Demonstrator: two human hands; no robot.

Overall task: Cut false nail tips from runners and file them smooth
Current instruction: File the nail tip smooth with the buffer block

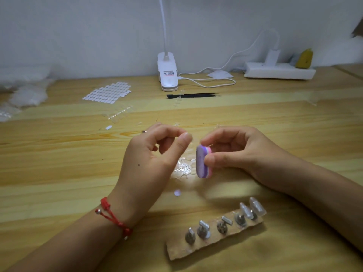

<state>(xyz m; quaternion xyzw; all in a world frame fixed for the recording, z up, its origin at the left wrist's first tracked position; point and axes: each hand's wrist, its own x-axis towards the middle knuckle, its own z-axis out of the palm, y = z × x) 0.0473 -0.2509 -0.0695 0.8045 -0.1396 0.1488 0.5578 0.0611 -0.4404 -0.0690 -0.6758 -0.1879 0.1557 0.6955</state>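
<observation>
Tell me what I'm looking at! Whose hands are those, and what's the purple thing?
There is no machine here. A person wears a camera on their head, so you see their own two hands from above. The right hand holds a small purple filing block. The left hand pinches something tiny and clear, probably a nail tip, though it is blurry. On the wooden table lie clear plastic scraps, a cardboard strip with little metal stands, a sheet of oval stickers, black tweezers and a white lamp.

Clip lamp (167, 71), power strip (279, 71), perhaps black tweezers (193, 95).
</observation>
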